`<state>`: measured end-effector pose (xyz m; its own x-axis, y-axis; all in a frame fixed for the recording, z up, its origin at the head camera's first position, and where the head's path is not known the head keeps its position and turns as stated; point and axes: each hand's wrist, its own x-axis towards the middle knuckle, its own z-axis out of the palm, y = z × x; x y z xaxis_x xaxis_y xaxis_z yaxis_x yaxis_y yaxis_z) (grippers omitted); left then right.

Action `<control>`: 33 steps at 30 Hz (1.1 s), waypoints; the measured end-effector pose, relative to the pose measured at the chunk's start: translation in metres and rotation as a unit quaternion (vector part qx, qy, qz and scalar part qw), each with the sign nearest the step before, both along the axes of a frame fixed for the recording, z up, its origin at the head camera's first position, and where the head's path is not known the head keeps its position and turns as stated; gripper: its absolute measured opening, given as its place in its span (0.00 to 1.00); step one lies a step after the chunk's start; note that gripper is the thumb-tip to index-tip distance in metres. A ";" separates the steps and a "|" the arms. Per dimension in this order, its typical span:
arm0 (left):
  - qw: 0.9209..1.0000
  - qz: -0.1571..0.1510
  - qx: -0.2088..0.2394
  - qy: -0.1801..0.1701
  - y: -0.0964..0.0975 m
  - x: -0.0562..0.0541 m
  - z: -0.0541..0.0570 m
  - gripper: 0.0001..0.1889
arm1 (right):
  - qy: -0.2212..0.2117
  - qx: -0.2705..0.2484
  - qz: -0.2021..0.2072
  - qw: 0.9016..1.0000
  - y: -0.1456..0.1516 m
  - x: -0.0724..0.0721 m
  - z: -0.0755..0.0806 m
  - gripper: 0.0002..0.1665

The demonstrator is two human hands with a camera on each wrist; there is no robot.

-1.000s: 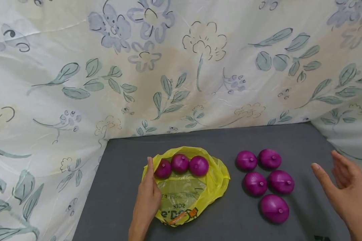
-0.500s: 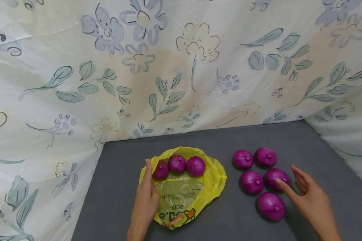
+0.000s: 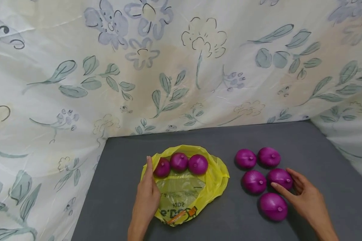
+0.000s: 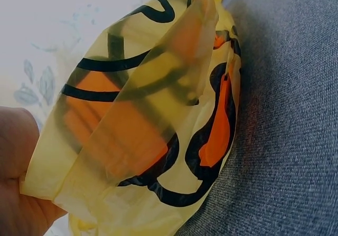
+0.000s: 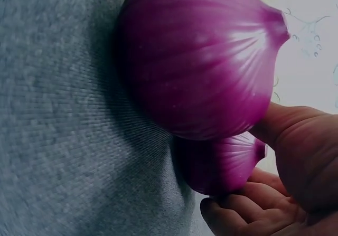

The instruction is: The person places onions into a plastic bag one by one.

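My left hand (image 3: 147, 195) holds the left side of a yellow plastic bag (image 3: 219, 179), whose mouth is spread wide on the table. In the left wrist view the bag's thin film (image 4: 132, 141) lies between thumb and fingers. Three purple onions (image 3: 179, 162) sit inside along the far rim. To the right, my right hand (image 3: 309, 201) grips a purple onion (image 3: 280, 177), thumb on the near side and fingers on the far side. The right wrist view shows this onion (image 5: 222, 164) partly hidden behind a larger, nearer onion (image 5: 195, 62).
Several loose onions surround the gripped one: two at the back, one onion (image 3: 254, 182) to its left and one onion (image 3: 273, 207) in front. They stand on a dark grey tabletop (image 3: 114, 180). A floral curtain (image 3: 169, 67) rises behind and along both sides.
My right hand has come in from the right edge and closed around the middle-right onion. The left hand stays at the bag; the head view shifts slightly.
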<state>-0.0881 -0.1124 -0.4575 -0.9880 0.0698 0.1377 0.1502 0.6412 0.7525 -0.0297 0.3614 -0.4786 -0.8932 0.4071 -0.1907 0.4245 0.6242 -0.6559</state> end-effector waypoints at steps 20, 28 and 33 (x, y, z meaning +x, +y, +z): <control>1.000 0.008 0.021 0.007 -0.007 -0.002 0.002 0.45 | 0.017 -0.005 -0.081 0.997 -0.019 -0.009 0.043 0.66; 1.000 0.007 0.017 0.016 -0.008 -0.003 0.001 0.44 | 0.064 -0.015 -0.052 0.996 -0.054 -0.008 0.082 0.62; 1.000 0.002 0.020 0.018 -0.008 -0.003 0.002 0.43 | 0.096 -0.018 -0.035 0.995 -0.075 -0.013 0.098 0.58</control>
